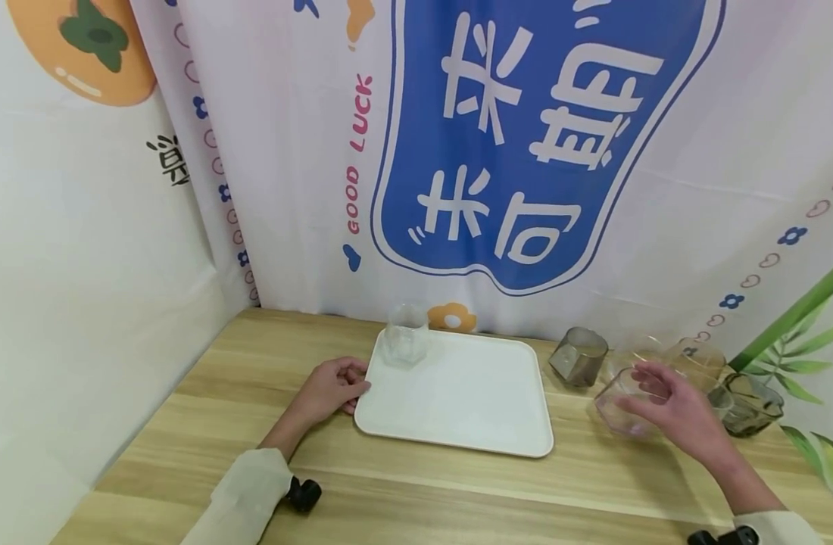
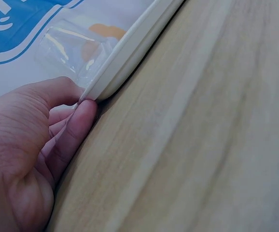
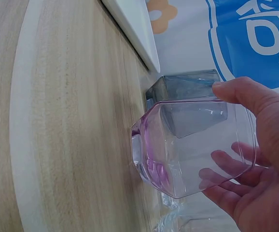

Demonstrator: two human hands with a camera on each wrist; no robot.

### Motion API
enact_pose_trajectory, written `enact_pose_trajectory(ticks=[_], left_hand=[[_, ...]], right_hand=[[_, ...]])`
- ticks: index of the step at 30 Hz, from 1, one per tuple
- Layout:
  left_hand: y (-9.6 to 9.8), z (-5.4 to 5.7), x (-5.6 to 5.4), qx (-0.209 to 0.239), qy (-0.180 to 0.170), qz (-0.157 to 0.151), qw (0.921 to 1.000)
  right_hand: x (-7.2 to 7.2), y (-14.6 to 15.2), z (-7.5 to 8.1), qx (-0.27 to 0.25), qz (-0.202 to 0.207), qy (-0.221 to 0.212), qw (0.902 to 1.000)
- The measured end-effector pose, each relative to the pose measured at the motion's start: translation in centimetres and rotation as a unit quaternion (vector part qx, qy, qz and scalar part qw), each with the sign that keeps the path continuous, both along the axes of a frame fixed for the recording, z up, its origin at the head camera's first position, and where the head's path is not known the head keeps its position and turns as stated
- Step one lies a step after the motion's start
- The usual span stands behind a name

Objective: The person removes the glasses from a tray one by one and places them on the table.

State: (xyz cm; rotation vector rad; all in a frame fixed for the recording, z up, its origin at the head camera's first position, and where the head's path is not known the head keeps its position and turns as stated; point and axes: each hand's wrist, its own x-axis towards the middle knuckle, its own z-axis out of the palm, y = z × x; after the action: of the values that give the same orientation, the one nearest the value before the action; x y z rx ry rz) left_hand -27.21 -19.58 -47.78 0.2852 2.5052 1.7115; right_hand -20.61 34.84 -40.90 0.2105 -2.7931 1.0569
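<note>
A white tray (image 1: 464, 393) lies on the wooden table, and a clear glass (image 1: 406, 341) stands in its far left corner. At the tray's left edge is my left hand (image 1: 335, 390). In the left wrist view its thumb and fingers pinch the tray's rim (image 2: 115, 65). Over to the right, my right hand (image 1: 682, 409) holds a clear, pink-tinted faceted glass (image 3: 178, 154), thumb on one side and fingers on the other, near the rim. Whether that glass's base touches the table cannot be told. A grey glass (image 1: 580, 356) stands between it and the tray.
Behind and beside my right hand stand more glasses: a clear one (image 1: 644, 350), an amber-tinted one (image 1: 699, 359) and a dark, faceted one (image 1: 753, 409). They are close together. A printed curtain (image 1: 287, 151) hangs along the table's back edge.
</note>
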Motion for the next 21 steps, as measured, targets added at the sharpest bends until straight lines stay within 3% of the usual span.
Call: enact_pose_trajectory(ticks=[15,21], left_hand=[[-0.02,-0.23,-0.03,0.011,0.011,-0.01,0.9998],[-0.18,-0.5,-0.07,0.01,0.007,-0.004,0.9999]], right_hand=[[0.04,0.09,-0.13,-0.035,0.022,-0.011,0.9991],[0.14,-0.34,-0.09,-0.022,0.016,-0.001,0.9996]])
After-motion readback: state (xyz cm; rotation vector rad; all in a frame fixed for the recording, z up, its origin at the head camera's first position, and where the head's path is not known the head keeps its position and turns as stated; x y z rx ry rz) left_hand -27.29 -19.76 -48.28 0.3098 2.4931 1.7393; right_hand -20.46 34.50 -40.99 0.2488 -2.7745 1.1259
